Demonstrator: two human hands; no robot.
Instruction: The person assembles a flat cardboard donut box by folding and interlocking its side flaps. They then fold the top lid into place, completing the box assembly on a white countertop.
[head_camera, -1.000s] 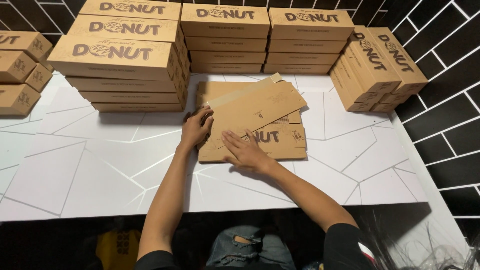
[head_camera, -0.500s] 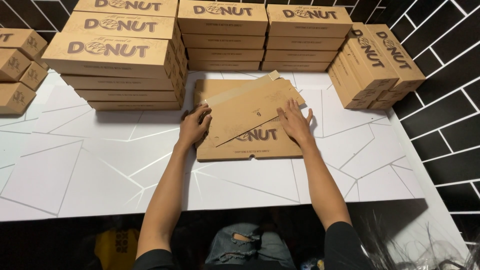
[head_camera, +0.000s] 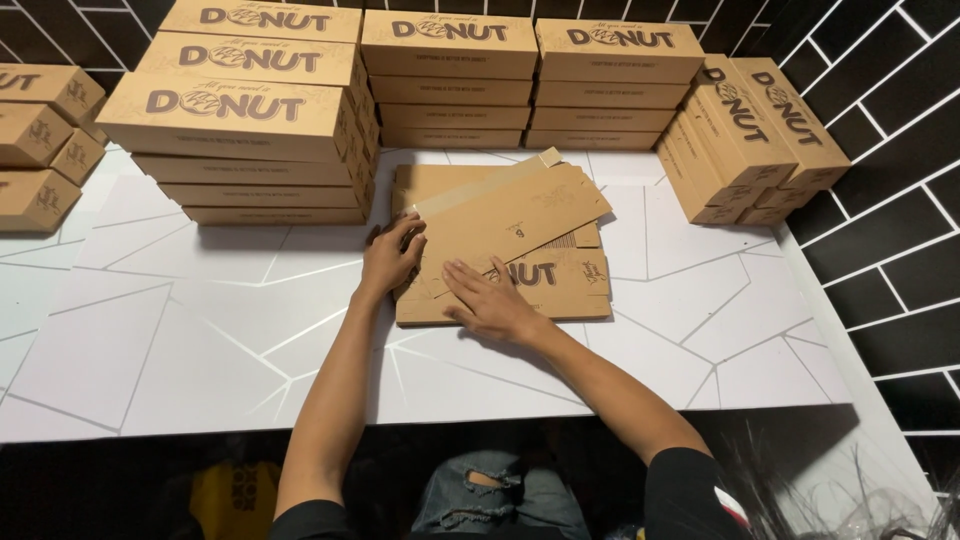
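Note:
A stack of flat brown cardboard box blanks (head_camera: 560, 285) lies on the white table (head_camera: 200, 330) in front of me. The top blank (head_camera: 520, 215) sits skewed, its far edge lifted and angled to the right. My left hand (head_camera: 390, 255) grips the left edge of that top blank, fingers curled over it. My right hand (head_camera: 490, 300) rests flat on the lower left part of the blanks, fingers spread and pressing down.
Folded brown boxes stand stacked along the back: a tall stack at the left (head_camera: 240, 110), two stacks in the middle (head_camera: 450, 75) (head_camera: 615, 80), boxes leaning on edge at the right (head_camera: 750, 135), more at the far left (head_camera: 40, 140). A black tiled wall (head_camera: 880, 200) borders the right.
My right hand has slid from the right side of the top blank back to the lower left, near my left hand. The left hand has stayed at the blank's left edge.

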